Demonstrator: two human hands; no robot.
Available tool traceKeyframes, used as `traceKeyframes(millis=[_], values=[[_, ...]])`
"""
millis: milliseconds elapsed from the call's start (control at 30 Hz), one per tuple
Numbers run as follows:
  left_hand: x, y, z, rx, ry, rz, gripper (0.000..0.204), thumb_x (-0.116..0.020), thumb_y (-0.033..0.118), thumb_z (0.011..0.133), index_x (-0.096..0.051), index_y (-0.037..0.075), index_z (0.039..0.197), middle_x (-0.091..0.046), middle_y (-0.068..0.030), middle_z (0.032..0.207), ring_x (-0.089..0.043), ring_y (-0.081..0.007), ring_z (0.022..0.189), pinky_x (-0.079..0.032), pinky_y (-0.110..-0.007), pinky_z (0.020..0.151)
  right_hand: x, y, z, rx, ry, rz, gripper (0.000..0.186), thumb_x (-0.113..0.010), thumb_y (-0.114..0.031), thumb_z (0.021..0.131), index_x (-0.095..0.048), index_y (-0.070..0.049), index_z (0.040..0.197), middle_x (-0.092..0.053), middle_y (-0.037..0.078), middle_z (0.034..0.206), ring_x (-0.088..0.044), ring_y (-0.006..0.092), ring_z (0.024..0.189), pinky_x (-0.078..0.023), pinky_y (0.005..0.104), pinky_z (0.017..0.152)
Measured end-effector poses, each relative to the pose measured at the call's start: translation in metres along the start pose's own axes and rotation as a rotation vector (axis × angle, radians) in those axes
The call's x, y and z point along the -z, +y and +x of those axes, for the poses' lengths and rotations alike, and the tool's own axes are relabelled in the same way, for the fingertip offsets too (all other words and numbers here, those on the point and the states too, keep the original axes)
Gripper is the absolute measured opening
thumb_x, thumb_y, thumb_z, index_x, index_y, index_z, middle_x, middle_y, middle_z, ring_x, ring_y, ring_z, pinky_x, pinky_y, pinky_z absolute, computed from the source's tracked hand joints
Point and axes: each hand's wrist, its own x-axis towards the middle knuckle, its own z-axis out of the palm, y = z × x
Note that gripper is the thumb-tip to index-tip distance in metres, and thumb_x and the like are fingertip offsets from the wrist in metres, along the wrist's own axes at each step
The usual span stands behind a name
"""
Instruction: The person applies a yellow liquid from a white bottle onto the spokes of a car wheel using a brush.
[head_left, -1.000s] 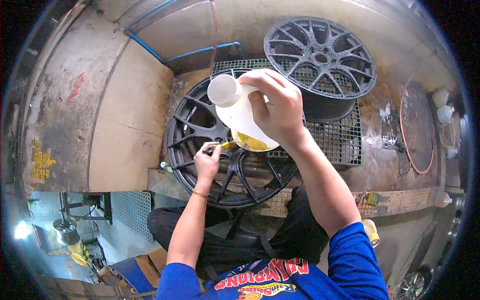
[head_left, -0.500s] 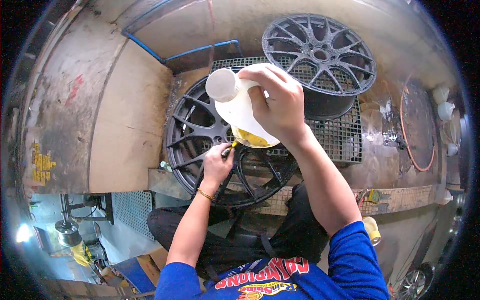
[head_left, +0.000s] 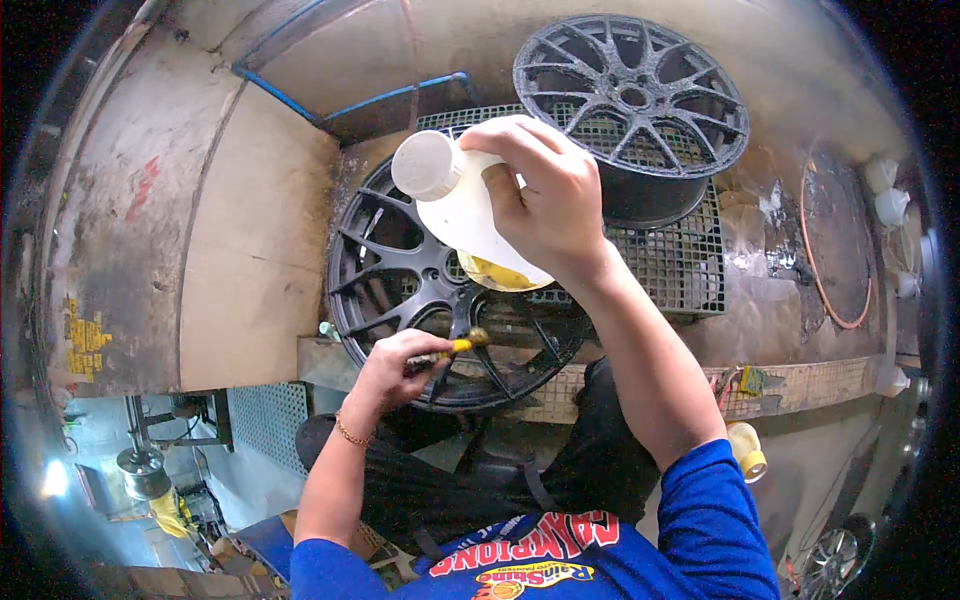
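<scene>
My right hand (head_left: 550,190) is closed round the handle of a white plastic jug (head_left: 465,215), which is capped and tilted. A cut-out opening low on the jug shows something yellow inside. In my left hand (head_left: 390,368) is a small brush (head_left: 462,345) with a yellow section and a dark tip. The brush tip is over a spoke of the dark wheel rim (head_left: 375,262) in front of me; whether it touches cannot be made out. The jug hangs above the same rim and hides part of its middle.
Another dark, wet-looking wheel rim (head_left: 640,75) lies farther back on a metal grating (head_left: 665,265). Blue pipe (head_left: 400,97) runs along the back wall. An orange hose (head_left: 812,250) curves at the right, and a white bottle (head_left: 742,445) with a yellow cap is by my right elbow.
My left hand has drawn the brush away from the jug's opening, down toward me, over a spoke. The jug has shifted slightly left, still held in my right hand.
</scene>
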Motion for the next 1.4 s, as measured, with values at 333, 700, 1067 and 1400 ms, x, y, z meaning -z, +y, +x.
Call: traceKeyframes(millis=[333, 700, 1067, 1400], values=[[-0.038, -0.034, 0.034, -0.036, 0.091, 0.202, 0.022, -0.072, 0.009, 0.082, -0.07, 0.004, 0.104, -0.07, -0.0149, 0.098, -0.067, -0.0333, 0.091, -0.054, -0.039, 0.081, 0.0, -0.002, 0.002, -0.023, -0.009, -0.019, 0.025, -0.06, 0.003, 0.076, -0.066, -0.008, 0.098, -0.069, 0.01, 0.094, -0.067, 0.0323, 0.089, -0.056, 0.0409, 0.08], [-0.074, -0.01, 0.009, 0.052, 0.245, -0.155, 0.025, -0.077, 0.007, 0.082, -0.073, 0.003, 0.107, -0.073, -0.0157, 0.1, -0.072, -0.0289, 0.091, -0.056, -0.034, 0.08, 0.001, -0.003, 0.002, -0.032, 0.001, -0.006, 0.025, -0.06, 0.003, 0.076, -0.067, -0.008, 0.097, -0.069, 0.009, 0.091, -0.068, 0.0314, 0.087, -0.056, 0.0399, 0.077], [-0.089, -0.001, 0.013, 0.232, 0.424, -0.126, 0.024, -0.075, 0.011, 0.085, -0.074, 0.003, 0.108, -0.075, -0.0149, 0.098, -0.072, -0.0174, 0.086, -0.054, -0.029, 0.077, 0.0, -0.003, 0.001, -0.037, -0.001, -0.034, 0.024, -0.06, 0.001, 0.077, -0.068, -0.01, 0.097, -0.07, 0.007, 0.091, -0.068, 0.03, 0.086, -0.056, 0.0398, 0.076], [-0.065, 0.029, -0.028, 0.355, 0.087, -0.348, 0.022, -0.075, 0.007, 0.087, -0.074, 0.003, 0.108, -0.075, -0.0084, 0.097, -0.068, -0.009, 0.086, -0.053, -0.025, 0.078, 0.0, -0.004, 0.001, -0.037, 0.011, -0.041, 0.023, -0.06, 0.001, 0.077, -0.068, -0.01, 0.096, -0.07, 0.007, 0.09, -0.069, 0.0294, 0.084, -0.056, 0.0398, 0.074]])
